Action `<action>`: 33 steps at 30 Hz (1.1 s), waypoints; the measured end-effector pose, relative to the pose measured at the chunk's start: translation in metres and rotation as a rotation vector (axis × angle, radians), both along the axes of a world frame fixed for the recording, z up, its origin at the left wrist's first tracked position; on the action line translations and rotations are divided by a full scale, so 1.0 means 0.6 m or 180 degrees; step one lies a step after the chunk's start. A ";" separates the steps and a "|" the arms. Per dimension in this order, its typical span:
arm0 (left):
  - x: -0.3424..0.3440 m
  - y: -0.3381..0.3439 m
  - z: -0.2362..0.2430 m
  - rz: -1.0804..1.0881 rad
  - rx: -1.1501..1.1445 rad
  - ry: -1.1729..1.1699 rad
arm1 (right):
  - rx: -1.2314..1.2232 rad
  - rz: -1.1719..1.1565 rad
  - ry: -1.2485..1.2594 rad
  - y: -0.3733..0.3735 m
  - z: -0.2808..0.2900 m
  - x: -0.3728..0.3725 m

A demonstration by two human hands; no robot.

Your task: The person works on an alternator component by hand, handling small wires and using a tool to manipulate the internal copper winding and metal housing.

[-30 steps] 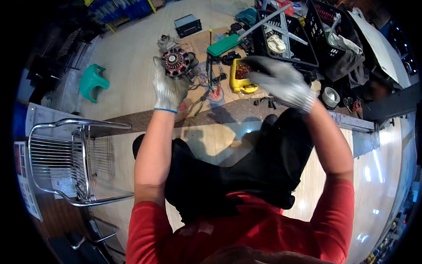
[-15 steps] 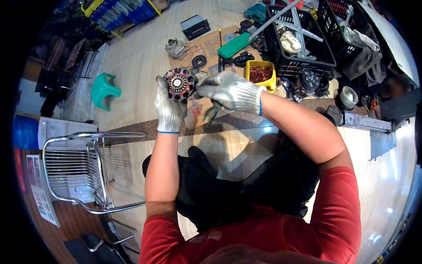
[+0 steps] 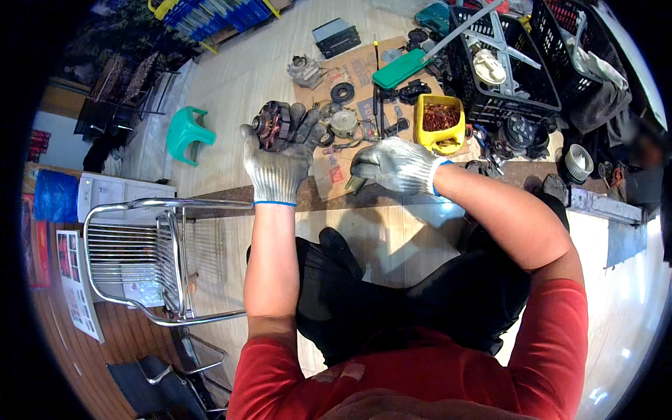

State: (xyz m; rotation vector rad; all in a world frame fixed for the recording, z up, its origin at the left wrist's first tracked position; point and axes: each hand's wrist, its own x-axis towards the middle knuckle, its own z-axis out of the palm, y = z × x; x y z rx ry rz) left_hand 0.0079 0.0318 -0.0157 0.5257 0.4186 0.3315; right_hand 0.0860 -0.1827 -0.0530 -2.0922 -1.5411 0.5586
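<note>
Left hand (image 3: 278, 157) is raised above the floor, fingers wrapped round a dark round motor part (image 3: 269, 124), tipped toward the face as if for inspection; right hand (image 3: 393, 164) beside it curls shut on a small tool (image 3: 352, 185), near the yellow tub (image 3: 439, 121)

Both bare forearms rise from the lower edge, out of red short sleeves, each ending in a grey knit glove with a blue cuff. The left arm runs nearly straight up, its hand (image 3: 280, 157) raised with the back toward the camera and the fingers curled closed around something. The right arm bends at the elbow and reaches leftward, its hand (image 3: 393, 164) lower, palm down, fingers curled closed.
</note>
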 end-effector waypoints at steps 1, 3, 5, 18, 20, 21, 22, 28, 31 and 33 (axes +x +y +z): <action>0.001 -0.004 0.000 0.0130 0.0000 0.0182 | 0.0031 -0.0085 0.0102 -0.002 0.003 -0.003; 0.001 -0.006 -0.007 0.0143 0.0034 0.0272 | 0.0096 -0.0261 0.0307 -0.009 0.011 -0.007; 0.003 -0.018 -0.011 0.0010 0.0153 0.0302 | -0.0366 -0.0265 0.0469 -0.018 0.037 0.007; 0.017 -0.054 -0.063 -0.0619 0.0260 0.0140 | 0.0731 -0.0068 0.0651 0.025 0.012 0.003; 0.013 -0.044 -0.063 -0.0581 0.0281 0.0086 | 0.0920 -0.0076 0.0316 0.032 0.023 -0.010; 0.011 -0.040 -0.063 -0.0560 0.0292 0.0058 | 0.0875 -0.0332 0.0629 0.031 0.029 -0.019; 0.012 -0.049 -0.046 -0.0369 0.0218 0.0225 | 0.1167 -0.0194 -0.0085 0.040 -0.012 -0.015; 0.020 -0.030 -0.043 0.0031 0.0385 0.0498 | 0.1095 0.0183 -0.1024 0.036 -0.067 -0.057; 0.023 0.011 -0.056 0.0099 0.0576 0.0510 | 0.1350 0.0082 -0.0735 0.018 -0.064 -0.093; 0.018 0.017 -0.064 0.0042 0.0655 0.0392 | 0.0806 -0.0209 0.0173 0.012 -0.062 -0.110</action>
